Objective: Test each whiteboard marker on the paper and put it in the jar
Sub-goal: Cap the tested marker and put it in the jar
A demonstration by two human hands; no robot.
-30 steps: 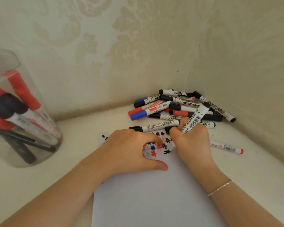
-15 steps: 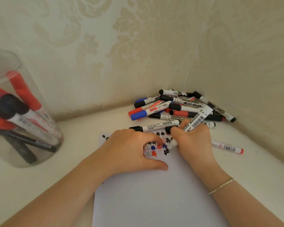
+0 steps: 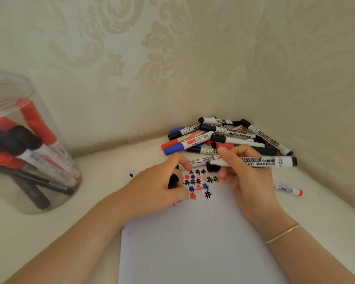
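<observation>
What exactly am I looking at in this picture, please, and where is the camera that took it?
There is no machine here: a person works with two bare hands, and a camera worn on their head looks forward and down at them. A sheet of white paper lies on a pale surface in a wallpapered corner, with small black, red and blue test marks near its top. The right hand holds a black whiteboard marker almost level above those marks. The left hand rests on the paper, its fingers curled round a small black thing, probably the cap. A pile of markers waits in the corner. A clear jar to the left already holds several.
</observation>
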